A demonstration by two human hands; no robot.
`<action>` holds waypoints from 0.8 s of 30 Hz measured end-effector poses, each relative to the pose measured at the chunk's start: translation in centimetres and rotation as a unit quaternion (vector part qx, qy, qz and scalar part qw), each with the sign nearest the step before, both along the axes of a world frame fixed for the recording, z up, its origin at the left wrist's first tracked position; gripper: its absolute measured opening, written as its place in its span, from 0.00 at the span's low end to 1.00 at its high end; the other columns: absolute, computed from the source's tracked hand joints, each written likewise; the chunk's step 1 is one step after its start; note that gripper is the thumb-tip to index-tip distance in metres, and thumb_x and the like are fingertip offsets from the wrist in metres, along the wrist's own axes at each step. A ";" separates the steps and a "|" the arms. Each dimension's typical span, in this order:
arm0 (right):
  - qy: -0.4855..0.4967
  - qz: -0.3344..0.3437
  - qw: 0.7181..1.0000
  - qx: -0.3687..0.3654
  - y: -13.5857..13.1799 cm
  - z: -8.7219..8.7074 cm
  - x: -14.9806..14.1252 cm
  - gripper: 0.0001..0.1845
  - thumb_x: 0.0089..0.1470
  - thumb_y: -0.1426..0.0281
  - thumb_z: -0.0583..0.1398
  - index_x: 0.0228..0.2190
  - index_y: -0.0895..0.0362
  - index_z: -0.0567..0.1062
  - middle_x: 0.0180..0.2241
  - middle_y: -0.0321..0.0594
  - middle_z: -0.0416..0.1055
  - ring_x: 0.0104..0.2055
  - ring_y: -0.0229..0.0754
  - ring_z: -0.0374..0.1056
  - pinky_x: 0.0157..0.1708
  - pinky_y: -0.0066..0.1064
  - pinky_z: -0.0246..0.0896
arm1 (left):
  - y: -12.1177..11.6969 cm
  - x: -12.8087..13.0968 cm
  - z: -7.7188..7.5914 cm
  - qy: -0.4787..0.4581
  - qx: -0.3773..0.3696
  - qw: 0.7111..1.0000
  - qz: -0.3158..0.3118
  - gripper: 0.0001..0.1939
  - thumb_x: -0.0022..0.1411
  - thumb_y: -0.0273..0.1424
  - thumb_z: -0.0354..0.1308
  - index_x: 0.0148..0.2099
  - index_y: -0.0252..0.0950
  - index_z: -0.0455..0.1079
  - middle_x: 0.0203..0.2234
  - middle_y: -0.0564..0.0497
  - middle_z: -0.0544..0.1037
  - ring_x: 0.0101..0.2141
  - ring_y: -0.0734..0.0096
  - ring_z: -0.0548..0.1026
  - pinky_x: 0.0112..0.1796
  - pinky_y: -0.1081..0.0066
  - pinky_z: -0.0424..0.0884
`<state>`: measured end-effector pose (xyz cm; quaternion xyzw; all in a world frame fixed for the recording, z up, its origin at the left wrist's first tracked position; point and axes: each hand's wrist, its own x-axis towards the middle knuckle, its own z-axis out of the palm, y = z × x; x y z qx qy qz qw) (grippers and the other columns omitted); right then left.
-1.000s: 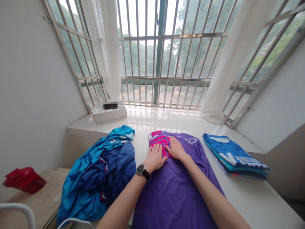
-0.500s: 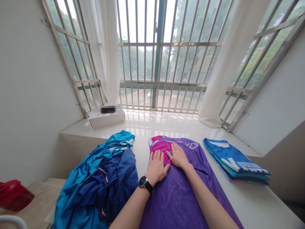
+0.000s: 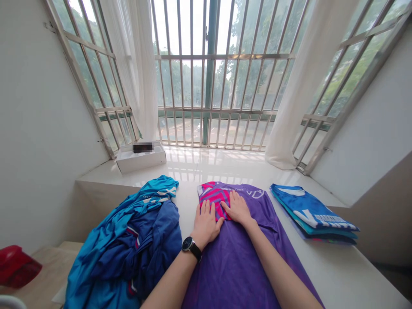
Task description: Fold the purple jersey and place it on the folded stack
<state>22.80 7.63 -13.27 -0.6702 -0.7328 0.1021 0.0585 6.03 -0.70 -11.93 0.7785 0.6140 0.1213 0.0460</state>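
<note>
A purple T-shirt [image 3: 234, 266] lies spread on the white table, its pink-striped sleeve folded inward near the far end. My left hand [image 3: 206, 223] rests flat on the shirt at the lower left of the pink part, fingers stretched out; a black-strapped watch is on that wrist. Just right of it, my right hand [image 3: 238, 208] also lies flat, with its fingers at the edge between pink and purple. Both hands press on the cloth and hold nothing. The shirt's near end runs out of view.
Crumpled blue shirts [image 3: 128, 244] are heaped at the left. Folded shirts [image 3: 313, 210] are stacked at the right. A white box [image 3: 141, 162] stands on the windowsill [image 3: 215, 163] before a barred window with white curtains [image 3: 283, 128]. A red object [image 3: 19, 266] shows at lower left.
The whole view has shifted slightly, so everything sits a little further left. Both hands stay flat on the purple T-shirt, with hardly any movement over it.
</note>
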 end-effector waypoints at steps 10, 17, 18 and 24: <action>0.012 0.020 0.996 0.087 0.5 0.4 0.8 0.36 0.63 0.55 0.49 0.65 0.63 0.57 0.68 0.53 0.49 0.69 0.51 0.47 0.65 0.38 0.42 | 1.0 -0.8 0.4 -0.007 -0.057 0.998 0.007 0.39 0.69 0.53 0.35 0.70 0.32 0.52 0.69 0.37 0.51 0.68 0.46 0.44 0.64 0.46 0.47; 0.015 0.037 0.997 0.067 0.5 0.4 1.3 0.37 0.64 0.54 0.45 0.65 0.66 0.56 0.68 0.52 0.50 0.70 0.50 0.43 0.66 0.36 0.36 | 5.4 -0.5 1.8 0.049 0.007 0.998 0.031 0.36 0.70 0.48 0.42 0.69 0.28 0.53 0.68 0.32 0.50 0.68 0.46 0.46 0.64 0.49 0.47; 0.013 0.039 0.998 0.057 0.5 0.4 1.3 0.39 0.64 0.53 0.45 0.66 0.66 0.55 0.69 0.51 0.48 0.70 0.50 0.42 0.67 0.37 0.35 | 6.0 -0.4 1.6 0.056 0.013 0.998 0.036 0.35 0.70 0.47 0.43 0.69 0.27 0.53 0.68 0.32 0.51 0.68 0.47 0.46 0.64 0.50 0.48; 0.004 0.026 1.000 0.012 0.5 0.2 0.9 0.43 0.64 0.49 0.40 0.68 0.67 0.47 0.71 0.50 0.39 0.72 0.50 0.35 0.67 0.42 0.28 | 7.1 -0.1 -0.8 0.060 0.018 0.996 0.064 0.35 0.71 0.48 0.40 0.69 0.28 0.53 0.67 0.33 0.55 0.67 0.50 0.51 0.64 0.54 0.50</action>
